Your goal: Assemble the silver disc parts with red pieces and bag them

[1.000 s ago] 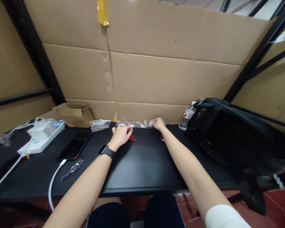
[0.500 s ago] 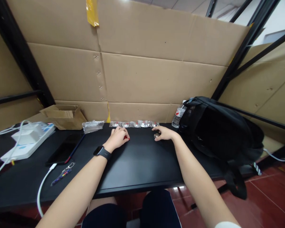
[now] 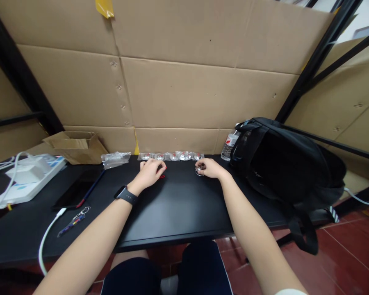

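Observation:
My left hand point(image 3: 150, 173), with a dark watch point(image 3: 125, 194) on its wrist, is closed in a pinch over the black table. A bit of red shows at its fingertips, and a small red item point(image 3: 162, 176) shows just under the hand; its kind is too small to make out. My right hand point(image 3: 211, 168) is closed on a small shiny round metallic piece point(image 3: 198, 171) low over the table. Behind both hands, a row of several clear plastic packets point(image 3: 172, 157) with silvery and red contents lies along the cardboard wall.
To the left are a crumpled clear bag point(image 3: 115, 159), a cardboard box point(image 3: 87, 153), a white power strip point(image 3: 33, 184), a phone point(image 3: 76, 190), a pen point(image 3: 90, 188) and a keychain point(image 3: 72, 224). A water bottle point(image 3: 228, 147) and a black backpack point(image 3: 292, 164) stand right.
The fingers of my right hand have closed on the shiny piece. My left hand has turned slightly, and more of the red item shows beneath it. The whole view has shifted a little.

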{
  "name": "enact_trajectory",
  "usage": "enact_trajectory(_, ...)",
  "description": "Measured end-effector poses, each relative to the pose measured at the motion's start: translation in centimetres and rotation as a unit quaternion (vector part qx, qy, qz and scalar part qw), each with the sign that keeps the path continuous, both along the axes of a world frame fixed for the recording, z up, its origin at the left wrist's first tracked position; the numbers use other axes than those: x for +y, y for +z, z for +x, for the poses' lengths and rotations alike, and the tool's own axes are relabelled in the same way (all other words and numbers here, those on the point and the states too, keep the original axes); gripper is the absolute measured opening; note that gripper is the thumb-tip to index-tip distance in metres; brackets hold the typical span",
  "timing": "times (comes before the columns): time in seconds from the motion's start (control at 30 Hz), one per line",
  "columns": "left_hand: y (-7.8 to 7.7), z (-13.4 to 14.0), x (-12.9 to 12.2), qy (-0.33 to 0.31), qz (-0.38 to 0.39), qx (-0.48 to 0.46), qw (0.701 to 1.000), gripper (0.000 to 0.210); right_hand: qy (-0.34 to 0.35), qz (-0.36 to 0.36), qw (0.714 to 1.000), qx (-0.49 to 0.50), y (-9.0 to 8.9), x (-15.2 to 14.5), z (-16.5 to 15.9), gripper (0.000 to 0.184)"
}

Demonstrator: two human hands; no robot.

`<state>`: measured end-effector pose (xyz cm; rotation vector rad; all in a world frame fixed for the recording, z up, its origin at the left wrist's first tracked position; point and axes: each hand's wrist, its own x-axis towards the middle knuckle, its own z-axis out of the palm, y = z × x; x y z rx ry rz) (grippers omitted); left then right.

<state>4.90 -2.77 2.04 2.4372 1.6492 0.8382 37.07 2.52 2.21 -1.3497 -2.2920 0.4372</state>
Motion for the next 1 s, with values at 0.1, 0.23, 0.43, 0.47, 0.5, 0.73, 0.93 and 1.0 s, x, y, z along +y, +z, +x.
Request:
enact_trajectory(0.1,0.5,0.6,-0.4,-0.008,0.003,-0.032,0.999,0.021,0.012,0.029,0.998,0.056,0.6,-0.7,-1.1,0.024)
enact_trajectory(0.23,0.9,1.0,-0.8,-0.011,0.026,-0.049,0.998,0.017,0.043,0.027,0.981,0.188,0.7,-1.7,-4.1,0.029)
enact_trajectory(0.43,1.0,0.9,-0.7,0.002,0.019,-0.067,0.998,0.023,0.075,-0.034,0.945,0.318,-0.5,-3.0,-8.1,0.041)
enact_trajectory(0.47,1.0,0.9,-0.7,-0.001,0.020,-0.069,0.997,0.022,0.082,-0.038,0.941,0.327,-0.6,-3.2,-8.5,0.043)
enact_trajectory(0.5,1.0,0.9,-0.8,-0.007,0.020,-0.070,0.997,0.021,0.091,-0.038,0.937,0.334,-0.8,-3.4,-8.9,0.044)
enact_trajectory(0.73,0.9,1.7,-1.1,-0.017,0.008,-0.059,0.998,0.021,0.134,-0.016,0.933,0.334,-1.2,-4.1,-9.8,0.045)
enact_trajectory(0.93,0.0,2.4,-1.1,-0.031,0.038,-0.069,0.996,0.016,0.147,-0.012,0.924,0.353,-1.6,-3.9,-10.0,0.047)
enact_trajectory(1.0,-0.2,2.5,-1.0,-0.038,0.048,-0.072,0.996,0.015,0.151,-0.013,0.921,0.359,-1.6,-3.9,-10.1,0.047)
